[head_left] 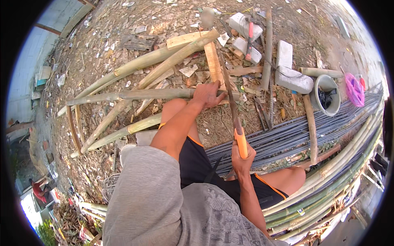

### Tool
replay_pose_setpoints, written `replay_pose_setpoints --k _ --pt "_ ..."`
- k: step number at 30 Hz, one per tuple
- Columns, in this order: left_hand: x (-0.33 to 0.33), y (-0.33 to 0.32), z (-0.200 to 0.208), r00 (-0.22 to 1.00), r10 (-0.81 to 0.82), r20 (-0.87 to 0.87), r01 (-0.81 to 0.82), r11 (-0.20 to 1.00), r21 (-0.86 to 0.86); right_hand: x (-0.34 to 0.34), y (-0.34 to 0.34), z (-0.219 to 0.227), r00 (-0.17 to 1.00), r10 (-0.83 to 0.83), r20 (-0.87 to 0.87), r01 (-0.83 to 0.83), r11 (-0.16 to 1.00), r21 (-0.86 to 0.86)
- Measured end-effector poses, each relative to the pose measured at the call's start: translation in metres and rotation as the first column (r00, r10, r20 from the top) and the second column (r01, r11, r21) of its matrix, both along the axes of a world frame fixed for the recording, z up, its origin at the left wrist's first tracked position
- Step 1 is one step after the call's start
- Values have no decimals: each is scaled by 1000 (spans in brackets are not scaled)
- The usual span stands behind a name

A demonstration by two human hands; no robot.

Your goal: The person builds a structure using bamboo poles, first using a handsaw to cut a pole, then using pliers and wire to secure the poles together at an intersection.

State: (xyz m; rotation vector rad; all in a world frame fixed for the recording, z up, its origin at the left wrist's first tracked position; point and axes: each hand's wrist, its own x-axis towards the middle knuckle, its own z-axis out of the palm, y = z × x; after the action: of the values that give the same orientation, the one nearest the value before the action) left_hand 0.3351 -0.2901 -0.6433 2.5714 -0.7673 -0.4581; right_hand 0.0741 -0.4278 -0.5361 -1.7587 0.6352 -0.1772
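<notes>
a person in a grey t-shirt (143, 192) and dark shorts (197, 158) with orange trim is sitting low over littered, leaf-strewn ground. the left hand (208, 95) is closing around a bamboo pole (156, 94) near its right end; the pole is lying crosswise in front of the person, past the left knee. the right hand (243, 158) is gripping the orange handle of a handsaw (232, 102), whose long blade is pointing away from the body and crossing the pole just beside the left fingers. from where i am standing, i cannot tell how deep it is biting. more bamboo poles (137, 61) are slanting at the left. beyond the saw, a red-and-black-handled hammer (249, 41) is resting on pale blocks (246, 26). to the right, a grey bucket (315, 96) is standing near a pink plastic bag (353, 90), and dark metal rods (283, 135) are lying bundled.
</notes>
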Motion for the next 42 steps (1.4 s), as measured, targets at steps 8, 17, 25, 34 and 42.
replay_pose_setpoints --k 8,17,25,34,42 --pt "10 5 14 985 115 -132 -70 949 307 -4 -2 -6 1000 25 -18 -25 999 -32" --pt "8 16 5 996 61 -57 -53 988 142 -6 1 -6 999 14 -43 -12 999 47" --pt "15 30 -6 997 -78 30 74 991 112 -4 5 -2 999 29 -19 -30 999 -40" --pt "7 6 14 997 30 64 -44 972 232 -1 -4 2 998 35 -50 -32 998 52" --pt "10 6 19 993 119 -16 -108 942 318 -56 -4 24 992 92 -84 -99 992 -84"
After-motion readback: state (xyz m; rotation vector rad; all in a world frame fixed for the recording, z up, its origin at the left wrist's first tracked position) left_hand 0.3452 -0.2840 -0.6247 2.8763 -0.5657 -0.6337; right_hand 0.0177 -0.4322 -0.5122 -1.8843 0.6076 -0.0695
